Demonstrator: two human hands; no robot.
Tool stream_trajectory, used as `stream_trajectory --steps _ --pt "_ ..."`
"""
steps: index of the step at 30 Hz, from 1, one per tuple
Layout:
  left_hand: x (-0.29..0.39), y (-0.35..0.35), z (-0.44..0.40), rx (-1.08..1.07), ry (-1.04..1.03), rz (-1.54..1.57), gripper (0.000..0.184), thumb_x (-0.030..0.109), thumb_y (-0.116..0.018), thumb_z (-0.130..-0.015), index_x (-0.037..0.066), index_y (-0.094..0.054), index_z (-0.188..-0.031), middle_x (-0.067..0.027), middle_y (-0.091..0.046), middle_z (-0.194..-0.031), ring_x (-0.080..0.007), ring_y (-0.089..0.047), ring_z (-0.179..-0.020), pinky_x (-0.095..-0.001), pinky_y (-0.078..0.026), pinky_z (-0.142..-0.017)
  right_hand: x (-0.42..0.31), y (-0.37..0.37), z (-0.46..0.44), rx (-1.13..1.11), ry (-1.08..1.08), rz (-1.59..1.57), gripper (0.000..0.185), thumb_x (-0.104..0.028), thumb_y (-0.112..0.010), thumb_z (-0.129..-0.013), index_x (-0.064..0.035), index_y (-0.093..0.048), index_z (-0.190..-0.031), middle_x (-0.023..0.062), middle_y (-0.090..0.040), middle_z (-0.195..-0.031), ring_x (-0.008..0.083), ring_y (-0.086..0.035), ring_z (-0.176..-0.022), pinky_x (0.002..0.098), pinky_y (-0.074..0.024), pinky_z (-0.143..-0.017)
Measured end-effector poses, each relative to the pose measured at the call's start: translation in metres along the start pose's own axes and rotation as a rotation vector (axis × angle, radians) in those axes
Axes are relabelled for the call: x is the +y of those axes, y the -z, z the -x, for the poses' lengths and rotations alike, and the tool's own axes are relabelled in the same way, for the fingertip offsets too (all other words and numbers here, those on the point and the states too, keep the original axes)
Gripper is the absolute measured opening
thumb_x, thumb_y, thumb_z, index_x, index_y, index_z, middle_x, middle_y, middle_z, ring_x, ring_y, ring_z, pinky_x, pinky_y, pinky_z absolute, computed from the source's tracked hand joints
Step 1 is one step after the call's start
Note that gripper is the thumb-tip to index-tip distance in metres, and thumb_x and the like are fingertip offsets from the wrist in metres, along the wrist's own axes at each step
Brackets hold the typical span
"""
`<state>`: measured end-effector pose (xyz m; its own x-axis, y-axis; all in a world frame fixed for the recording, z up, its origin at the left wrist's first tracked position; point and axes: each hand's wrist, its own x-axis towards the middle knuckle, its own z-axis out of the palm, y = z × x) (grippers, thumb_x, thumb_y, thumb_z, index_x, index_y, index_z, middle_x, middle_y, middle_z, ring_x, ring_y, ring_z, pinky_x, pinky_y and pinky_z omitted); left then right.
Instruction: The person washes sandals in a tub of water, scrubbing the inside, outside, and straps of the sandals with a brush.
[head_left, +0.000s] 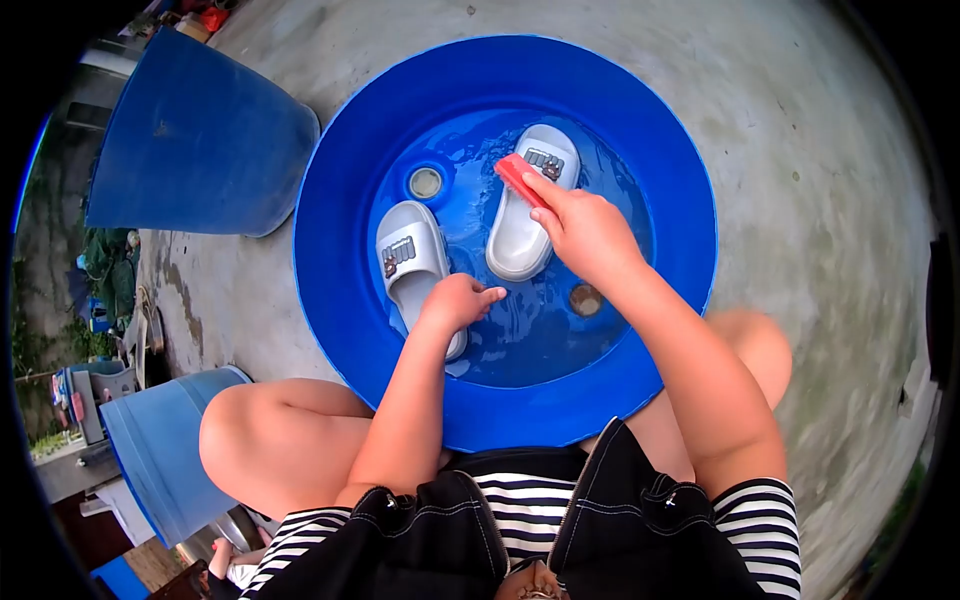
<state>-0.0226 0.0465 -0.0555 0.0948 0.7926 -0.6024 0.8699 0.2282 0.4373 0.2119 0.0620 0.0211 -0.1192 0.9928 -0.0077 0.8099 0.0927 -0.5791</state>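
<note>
A round blue tub (pixel 330 240) with shallow water holds two light grey slippers. My right hand (pixel 585 225) grips a red brush (pixel 521 180), which lies over the strap side of the right slipper (pixel 520 240). The left slipper (pixel 411 255) rests at the tub's left, toe end up in the view. Over its heel part is my left hand (pixel 460 302), its thumb or a finger pointing right; whether it grips the slipper is hard to see. Two round fittings, one pale (pixel 425 183) and one brownish (pixel 585 299), show on the tub floor.
A tall blue bucket (pixel 200 140) stands at the upper left, and a lighter blue barrel (pixel 175 440) at the lower left. My bent knees flank the tub's near side. Part of another person (pixel 235 565) shows at the bottom left. Grey concrete floor (pixel 800 200) surrounds the tub.
</note>
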Motion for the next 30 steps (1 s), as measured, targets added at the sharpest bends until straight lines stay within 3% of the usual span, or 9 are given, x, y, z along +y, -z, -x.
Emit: stream_trajectory --steps 2,3,7,10,14,16,21,26,30 --pt "0.013 0.024 0.005 -0.215 0.204 0.176 0.061 0.057 -0.070 -0.092 -0.004 -0.074 -0.101 -0.0192 -0.076 -0.099 -0.0321 -0.074 -0.093 -0.0426 -0.056 -0.085 -0.001 0.006 0.000 -0.060 -0.027 0.030 0.044 -0.026 -0.060 -0.102 -0.0204 -0.057 -0.145 0.0205 -0.073 -0.093 0.0374 -0.071 -0.085 0.0491 -0.0567 -0.075" --pt "0.001 0.021 -0.004 -0.066 0.234 0.081 0.061 0.057 -0.068 -0.093 -0.003 -0.074 -0.088 -0.0164 -0.077 -0.088 -0.0262 -0.075 -0.085 -0.0413 -0.056 -0.081 0.003 0.007 0.000 -0.118 -0.058 0.079 0.043 -0.026 -0.060 -0.101 -0.0205 -0.057 -0.144 0.0199 -0.073 -0.095 0.0374 -0.072 -0.086 0.0492 -0.0568 -0.076" --pt "-0.023 0.002 0.001 0.084 0.249 0.558 0.061 0.058 -0.067 -0.095 -0.002 -0.069 -0.088 -0.0110 -0.069 -0.081 -0.0214 -0.065 -0.072 -0.0388 -0.056 -0.066 0.012 0.003 -0.001 -0.190 -0.123 0.186 0.041 -0.025 -0.061 -0.101 -0.0192 -0.058 -0.142 0.0182 -0.073 -0.098 0.0369 -0.072 -0.089 0.0501 -0.0568 -0.077" --pt "-0.037 -0.008 -0.004 -0.105 0.324 0.647 0.065 0.061 -0.068 -0.094 -0.003 -0.064 -0.103 -0.0107 -0.064 -0.092 -0.0167 -0.060 -0.073 -0.0331 -0.055 -0.065 0.014 0.000 -0.008 -0.204 -0.161 0.225 0.040 -0.025 -0.061 -0.101 -0.0171 -0.059 -0.140 0.0174 -0.074 -0.100 0.0354 -0.072 -0.092 0.0493 -0.0566 -0.079" --pt "-0.064 -0.018 -0.021 0.277 0.351 0.339 0.056 0.054 -0.073 -0.093 0.000 -0.064 -0.099 -0.0058 -0.062 -0.085 -0.0123 -0.055 -0.067 -0.0295 -0.053 -0.064 0.025 -0.005 -0.007 -0.207 -0.121 0.239 0.041 -0.025 -0.061 -0.101 -0.0161 -0.059 -0.140 0.0166 -0.074 -0.102 0.0350 -0.072 -0.094 0.0485 -0.0565 -0.081" --pt "-0.057 -0.010 -0.021 0.564 0.260 0.652 0.046 0.047 -0.075 -0.093 0.002 -0.065 -0.100 -0.0063 -0.064 -0.088 -0.0122 -0.057 -0.069 -0.0289 -0.051 -0.062 0.030 -0.017 -0.005 -0.348 -0.078 0.220 0.042 -0.024 -0.061 -0.101 -0.0162 -0.059 -0.141 0.0162 -0.074 -0.104 0.0352 -0.071 -0.097 0.0482 -0.0559 -0.084" --pt "-0.038 -0.011 -0.008 0.516 0.193 1.008 0.038 0.034 -0.071 -0.098 0.001 -0.066 -0.117 -0.0047 -0.068 -0.097 -0.0118 -0.060 -0.078 -0.0282 -0.051 -0.071 0.029 -0.053 0.012 -0.646 -0.066 0.249 0.046 -0.022 -0.062 -0.100 -0.0289 -0.058 -0.145 0.0132 -0.072 -0.119 0.0324 -0.070 -0.108 0.0456 -0.0563 -0.088" --pt "0.000 -0.003 0.005 0.195 0.011 1.273 0.043 0.033 -0.068 -0.100 -0.001 -0.062 -0.126 -0.0081 -0.072 -0.107 -0.0156 -0.068 -0.092 -0.0301 -0.052 -0.083 0.066 -0.060 0.004 -0.295 -0.243 0.323 0.049 -0.017 -0.057 -0.099 -0.0302 -0.056 -0.147 0.0147 -0.070 -0.111 0.0348 -0.072 -0.104 0.0460 -0.0578 -0.085" --pt "-0.005 0.000 0.001 0.181 0.116 1.377 0.040 0.034 -0.065 -0.102 0.000 -0.063 -0.122 -0.0074 -0.072 -0.103 -0.0175 -0.069 -0.091 -0.0322 -0.054 -0.082 0.073 -0.077 0.000 -0.404 -0.338 0.060 0.044 -0.023 -0.060 -0.101 -0.0258 -0.058 -0.145 0.0174 -0.070 -0.123 0.0362 -0.068 -0.113 0.0480 -0.0547 -0.094"
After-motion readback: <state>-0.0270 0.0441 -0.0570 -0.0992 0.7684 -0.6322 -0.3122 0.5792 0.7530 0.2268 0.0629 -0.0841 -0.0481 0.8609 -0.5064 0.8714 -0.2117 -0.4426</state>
